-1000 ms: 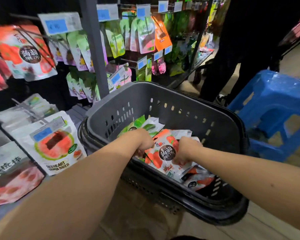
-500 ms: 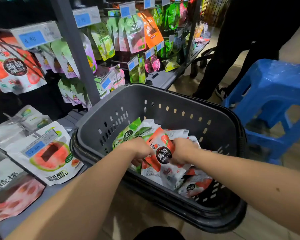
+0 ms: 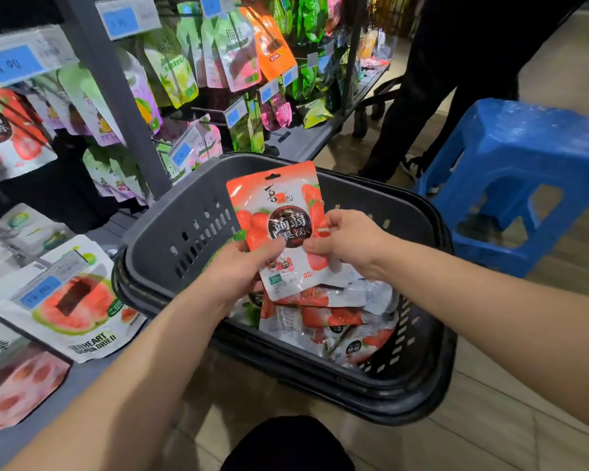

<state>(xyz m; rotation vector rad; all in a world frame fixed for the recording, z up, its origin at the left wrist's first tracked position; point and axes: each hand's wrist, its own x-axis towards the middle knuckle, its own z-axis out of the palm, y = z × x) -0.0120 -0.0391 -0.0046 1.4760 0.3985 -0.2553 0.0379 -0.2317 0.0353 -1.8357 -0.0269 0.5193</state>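
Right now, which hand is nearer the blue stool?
Right. The right hand pinches the red pouch on the side toward the blue stool, over the basket; the left hand grips its opposite edge, farther away.

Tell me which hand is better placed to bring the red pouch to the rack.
Probably the left hand: it grips the red pouch on the side nearer the rack.

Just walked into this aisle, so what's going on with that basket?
A person holds a red strawberry pouch upright above a dark shopping basket, the left hand and the right hand each pinching its lower part. More pouches lie piled in the basket. Hanging snack packs fill the rack at left.
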